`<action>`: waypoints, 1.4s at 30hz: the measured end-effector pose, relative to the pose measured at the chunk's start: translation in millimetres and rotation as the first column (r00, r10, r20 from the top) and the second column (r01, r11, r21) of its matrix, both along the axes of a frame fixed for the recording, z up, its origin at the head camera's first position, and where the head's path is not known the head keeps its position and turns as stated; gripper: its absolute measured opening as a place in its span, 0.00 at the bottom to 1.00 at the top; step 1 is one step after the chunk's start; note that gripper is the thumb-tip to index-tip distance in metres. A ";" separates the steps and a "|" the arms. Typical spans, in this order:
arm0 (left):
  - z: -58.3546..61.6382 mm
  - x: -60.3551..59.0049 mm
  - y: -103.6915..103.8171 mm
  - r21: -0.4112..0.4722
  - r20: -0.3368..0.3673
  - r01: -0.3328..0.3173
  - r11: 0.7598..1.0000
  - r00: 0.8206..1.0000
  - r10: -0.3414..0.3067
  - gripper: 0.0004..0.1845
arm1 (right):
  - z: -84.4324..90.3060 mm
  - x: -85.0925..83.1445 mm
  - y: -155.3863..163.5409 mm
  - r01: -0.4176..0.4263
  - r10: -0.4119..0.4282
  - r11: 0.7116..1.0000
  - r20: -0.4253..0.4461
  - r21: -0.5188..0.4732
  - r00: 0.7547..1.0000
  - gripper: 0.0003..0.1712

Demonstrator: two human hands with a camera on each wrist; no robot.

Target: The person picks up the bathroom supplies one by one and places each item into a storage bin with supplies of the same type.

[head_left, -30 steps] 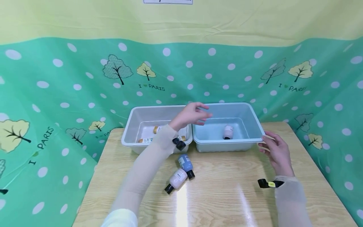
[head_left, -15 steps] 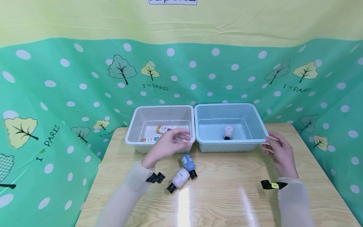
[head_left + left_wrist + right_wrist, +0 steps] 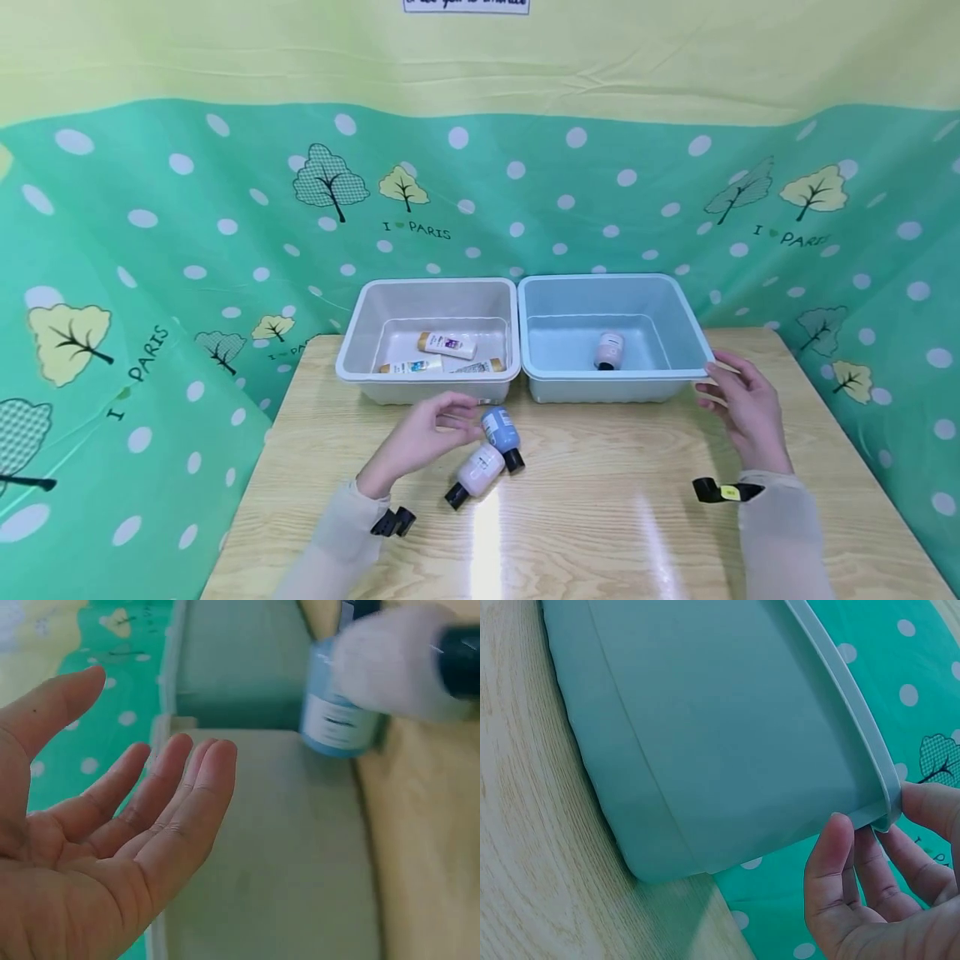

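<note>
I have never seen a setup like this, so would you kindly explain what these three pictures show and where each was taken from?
No machine here: a person works with bare hands, wearing three cameras. The wide picture comes from the head; the close-ups come from each wrist. On the wooden table stand a white bin holding small tubes and a pale blue bin holding one bottle. In front lie a blue bottle and a pinkish-white bottle, both black-capped. The left hand is open beside the blue bottle, holding nothing. The right hand touches the blue bin's corner rim with its fingertips.
</note>
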State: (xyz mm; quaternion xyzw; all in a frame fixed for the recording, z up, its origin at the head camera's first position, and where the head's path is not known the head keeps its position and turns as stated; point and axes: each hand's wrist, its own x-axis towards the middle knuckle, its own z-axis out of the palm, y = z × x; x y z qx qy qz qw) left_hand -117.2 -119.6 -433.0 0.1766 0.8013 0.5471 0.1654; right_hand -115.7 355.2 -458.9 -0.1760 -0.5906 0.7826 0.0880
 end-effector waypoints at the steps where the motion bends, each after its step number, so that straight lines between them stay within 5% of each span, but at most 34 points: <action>1: -5.3 1.2 -2.2 -0.009 0.005 -0.003 1.000 1.000 0.004 0.24 | 0.3 -0.2 -0.1 0.001 -0.001 1.000 0.004 0.004 1.000 0.27; 8: -35.2 7.6 -11.4 -0.055 0.068 -0.019 0.998 0.997 0.023 0.28 | 1.3 -0.8 0.1 0.004 -0.004 1.000 0.016 0.004 1.000 0.28; 21: -68.6 5.6 -10.6 -0.182 0.112 0.037 0.983 0.994 -0.017 0.30 | 1.7 1.4 -1.1 0.013 -0.013 1.000 0.024 0.004 1.000 0.28; 42: -68.3 0.2 4.5 -0.279 0.097 0.121 0.953 0.990 -0.098 0.26 | 3.0 0.9 -1.8 0.000 0.000 1.000 0.019 -0.001 1.000 0.28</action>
